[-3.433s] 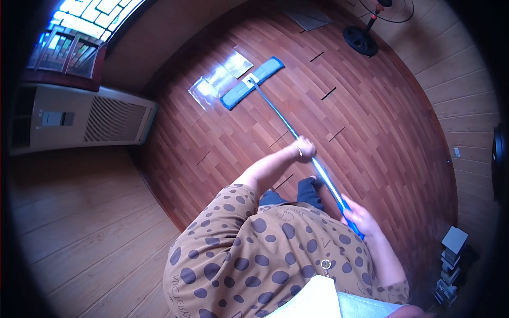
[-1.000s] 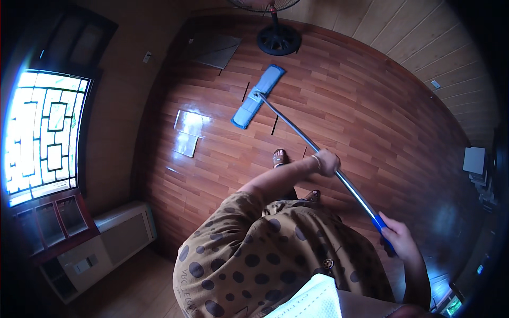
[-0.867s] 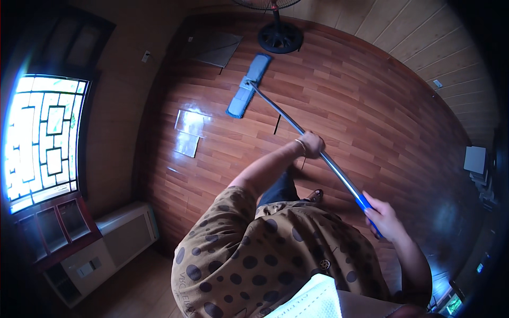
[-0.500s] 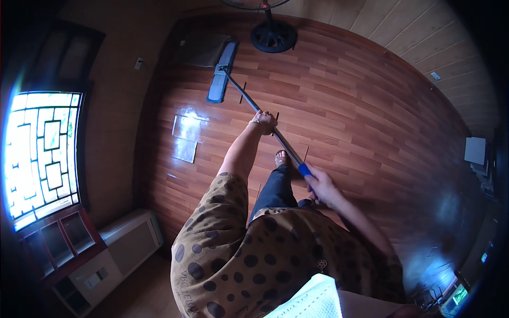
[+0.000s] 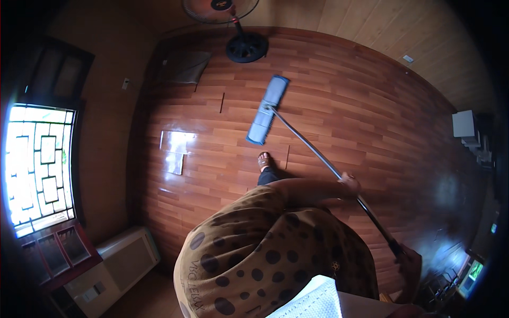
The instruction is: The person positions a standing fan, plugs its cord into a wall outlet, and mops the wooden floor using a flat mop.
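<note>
Flat mop (image 5: 268, 109): long rectangular head, light blue, soft cloth-like pad, lying flat on glossy reddish-brown plank floor (image 5: 371, 106), a little ahead of one foot (image 5: 264, 160). Thin straight metal pole (image 5: 307, 144), silver along most of length, darker toward near end, running diagonally from head to lower right. Left hand (image 5: 350, 184) wrapped fully around pole about midway, fingers closed on it. Right hand (image 5: 411, 261) at dark upper end of pole, in shadow at picture rim; appears closed on handle, finger detail not resolvable. Tan shirt with dark round spots filling lower centre. Around: pedestal fan (image 5: 233, 21) with round black base at far wall, just beyond mop head; grey mat (image 5: 185, 66) left of fan; latticed window (image 5: 37, 167) bright at left, reflected patch on boards; pale low cabinet (image 5: 116, 265) below window; white box (image 5: 464, 123) at right wall.
</note>
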Demonstrator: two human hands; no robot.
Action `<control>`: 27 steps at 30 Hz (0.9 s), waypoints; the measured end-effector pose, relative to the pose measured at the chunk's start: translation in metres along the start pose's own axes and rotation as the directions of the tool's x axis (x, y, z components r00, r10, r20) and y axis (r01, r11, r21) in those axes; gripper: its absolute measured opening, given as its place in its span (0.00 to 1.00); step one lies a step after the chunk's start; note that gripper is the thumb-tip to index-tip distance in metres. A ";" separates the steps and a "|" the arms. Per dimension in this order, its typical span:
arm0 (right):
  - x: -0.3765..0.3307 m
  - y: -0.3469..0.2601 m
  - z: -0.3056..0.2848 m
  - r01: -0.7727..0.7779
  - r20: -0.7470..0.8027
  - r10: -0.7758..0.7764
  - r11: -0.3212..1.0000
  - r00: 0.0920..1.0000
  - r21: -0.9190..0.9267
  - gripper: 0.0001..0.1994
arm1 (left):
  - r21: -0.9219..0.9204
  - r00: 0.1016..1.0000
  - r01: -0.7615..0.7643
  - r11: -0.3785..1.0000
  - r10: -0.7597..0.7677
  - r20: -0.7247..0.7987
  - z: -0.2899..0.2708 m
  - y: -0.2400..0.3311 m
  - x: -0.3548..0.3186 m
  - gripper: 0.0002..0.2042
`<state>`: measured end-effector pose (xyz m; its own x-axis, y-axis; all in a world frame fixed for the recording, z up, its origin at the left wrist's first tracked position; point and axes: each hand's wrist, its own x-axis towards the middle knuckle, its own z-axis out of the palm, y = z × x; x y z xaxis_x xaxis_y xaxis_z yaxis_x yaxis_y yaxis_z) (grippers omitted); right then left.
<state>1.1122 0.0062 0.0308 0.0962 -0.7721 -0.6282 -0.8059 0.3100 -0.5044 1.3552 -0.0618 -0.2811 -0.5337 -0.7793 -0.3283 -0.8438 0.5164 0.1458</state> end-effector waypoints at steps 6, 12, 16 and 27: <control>-0.088 0.013 -0.056 -0.031 -0.435 -0.031 0.990 0.900 -0.135 0.10 | -0.514 0.928 -0.329 0.792 0.169 -0.333 -0.074 0.056 0.039 0.06; -0.027 0.029 -0.106 0.059 -0.434 -0.144 0.977 0.889 -0.204 0.06 | -0.429 0.975 0.021 0.903 -0.113 -0.191 -0.083 0.044 0.077 0.07; 0.013 -0.073 -0.086 0.252 -0.326 -0.334 0.930 0.884 -0.269 0.07 | -0.546 0.948 -0.026 0.838 -0.153 -0.279 -0.122 -0.058 0.009 0.11; 0.124 -0.305 0.131 0.611 0.151 -0.594 0.783 0.790 -0.118 0.07 | -0.644 0.785 0.437 0.628 -0.615 -0.067 -0.042 -0.314 -0.219 0.09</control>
<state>1.4466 -0.1115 0.0292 0.6426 -0.7107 -0.2862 -0.6414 -0.2947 -0.7084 1.7349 -0.0683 -0.2154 0.0965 -0.9537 -0.2849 -0.7989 -0.2449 0.5494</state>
